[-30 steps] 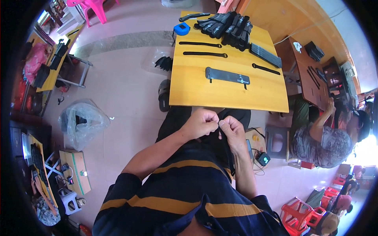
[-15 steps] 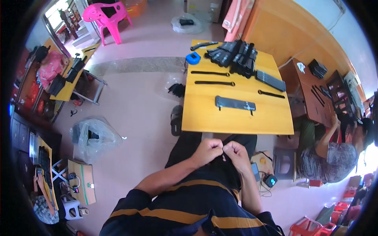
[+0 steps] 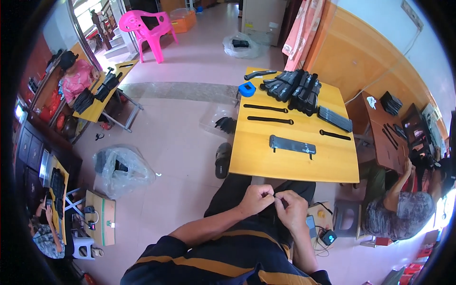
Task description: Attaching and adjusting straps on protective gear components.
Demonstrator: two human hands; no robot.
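Head view: we had both hands low over the lap, just near of the yellow table [image 3: 266,166]. Left hand [image 3: 255,198] was curled in a loose fist, fingers pinching something small and dark; right hand [image 3: 290,209] was curled too, fingertips meeting the left's. The thing pinched looked like a thin black strap [image 3: 275,200], mostly hidden between the fingers, so we could not tell its shape.

On the table: a flat black pad [image 3: 292,144] near the middle, two long black strips [image 3: 268,114] on the left half, a pile of black pieces [image 3: 294,88] at the far edge, a blue tape roll [image 3: 246,89] beside it.

Step, as we judged it: working or fastening the small strap by hand, close to the body. Next move would likely call for keeping the pinch tight while the fingers pull or thread, since the piece is tiny.

Against the earlier frames: hands sat in much the same joined pose; the view had tilted, so the table lay nearer the middle and more far floor and a pink chair [image 3: 145,28] showed.
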